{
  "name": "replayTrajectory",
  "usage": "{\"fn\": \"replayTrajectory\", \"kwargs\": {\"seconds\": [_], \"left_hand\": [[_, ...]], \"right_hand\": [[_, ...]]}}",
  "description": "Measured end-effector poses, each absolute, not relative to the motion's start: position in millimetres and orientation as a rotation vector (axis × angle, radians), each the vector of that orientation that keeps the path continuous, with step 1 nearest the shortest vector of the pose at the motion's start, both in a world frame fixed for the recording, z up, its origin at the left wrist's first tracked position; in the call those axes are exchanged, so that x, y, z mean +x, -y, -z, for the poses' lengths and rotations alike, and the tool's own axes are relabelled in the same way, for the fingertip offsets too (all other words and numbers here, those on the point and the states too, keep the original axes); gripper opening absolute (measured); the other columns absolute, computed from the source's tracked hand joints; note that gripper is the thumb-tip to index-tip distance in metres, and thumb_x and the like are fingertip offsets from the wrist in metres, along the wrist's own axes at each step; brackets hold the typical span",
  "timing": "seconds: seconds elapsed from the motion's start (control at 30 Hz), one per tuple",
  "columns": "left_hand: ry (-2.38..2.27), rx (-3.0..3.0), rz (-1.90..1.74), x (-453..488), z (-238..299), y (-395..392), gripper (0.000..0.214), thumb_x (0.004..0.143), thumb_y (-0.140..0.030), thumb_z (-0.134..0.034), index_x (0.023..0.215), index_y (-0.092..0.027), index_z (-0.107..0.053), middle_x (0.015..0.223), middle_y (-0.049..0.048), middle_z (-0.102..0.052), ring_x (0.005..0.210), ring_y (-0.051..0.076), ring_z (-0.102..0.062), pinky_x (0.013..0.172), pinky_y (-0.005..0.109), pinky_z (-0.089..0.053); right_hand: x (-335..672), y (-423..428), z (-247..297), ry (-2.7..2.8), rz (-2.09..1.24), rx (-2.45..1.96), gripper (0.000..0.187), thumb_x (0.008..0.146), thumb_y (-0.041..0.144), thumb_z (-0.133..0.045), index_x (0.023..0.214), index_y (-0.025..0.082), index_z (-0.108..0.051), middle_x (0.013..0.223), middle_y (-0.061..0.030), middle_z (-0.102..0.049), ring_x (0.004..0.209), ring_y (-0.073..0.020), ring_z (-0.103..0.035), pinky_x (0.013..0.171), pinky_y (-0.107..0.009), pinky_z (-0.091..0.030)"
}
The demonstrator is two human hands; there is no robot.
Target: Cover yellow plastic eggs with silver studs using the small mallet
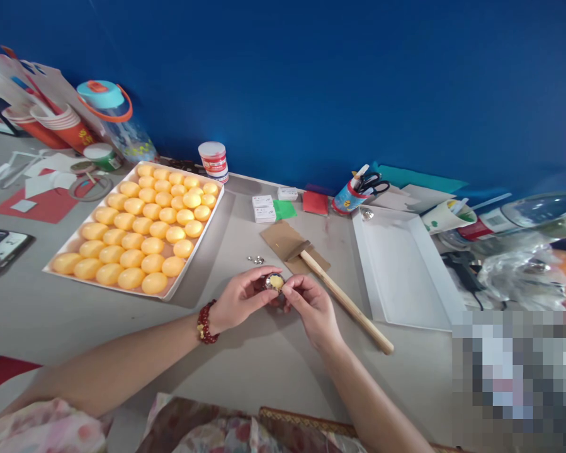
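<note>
Between my two hands, above the grey table, is a small round metal-rimmed piece (276, 282) with a yellowish centre; its exact kind is too small to make out. My left hand (245, 296) has thumb and fingers closed on its left side. At its right edge, my right hand (311, 308) pinches with thumb and forefinger. Just beyond the fingers lie several tiny shiny metal bits (255, 259). A hammer (346, 302) with a wooden handle rests right of my hands, its head on a piece of brown cardboard (283, 242).
A white tray of yellow-orange balls (153, 245) stands at left. A shallow white box (405, 270) lies at right. Small white boxes (264, 209), a white-lidded jar (213, 162) and a cup with scissors (349, 198) line the blue wall. A phone (4, 251) sits far left.
</note>
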State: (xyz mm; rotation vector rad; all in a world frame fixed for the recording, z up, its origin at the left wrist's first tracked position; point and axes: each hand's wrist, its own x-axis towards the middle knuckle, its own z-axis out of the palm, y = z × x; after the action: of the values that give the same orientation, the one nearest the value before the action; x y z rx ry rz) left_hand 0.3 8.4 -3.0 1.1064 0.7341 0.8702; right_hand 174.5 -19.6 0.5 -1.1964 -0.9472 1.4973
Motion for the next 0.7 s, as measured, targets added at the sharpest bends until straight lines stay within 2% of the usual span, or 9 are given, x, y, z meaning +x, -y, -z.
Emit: {"fn": "replayTrajectory", "kwargs": {"seconds": [0.7], "left_hand": [[-0.792, 1.133, -0.862, 0.5, 2.1, -8.3, 0.042, 0.084, -0.032, -0.07, 0.122, -0.015, -0.062, 0.094, 0.0064, -0.069, 0.076, 0.016, -0.068, 0.075, 0.03, -0.059]], "right_hand": [[174.7, 19.9, -2.2, 0.999, -1.497, -1.216, 0.03, 0.081, 0.047, -0.073, 0.08, 0.02, -0.062, 0.071, -0.0003, -0.064, 0.059, -0.0128, -0.057, 0.058, -0.026, -0.049]]}}
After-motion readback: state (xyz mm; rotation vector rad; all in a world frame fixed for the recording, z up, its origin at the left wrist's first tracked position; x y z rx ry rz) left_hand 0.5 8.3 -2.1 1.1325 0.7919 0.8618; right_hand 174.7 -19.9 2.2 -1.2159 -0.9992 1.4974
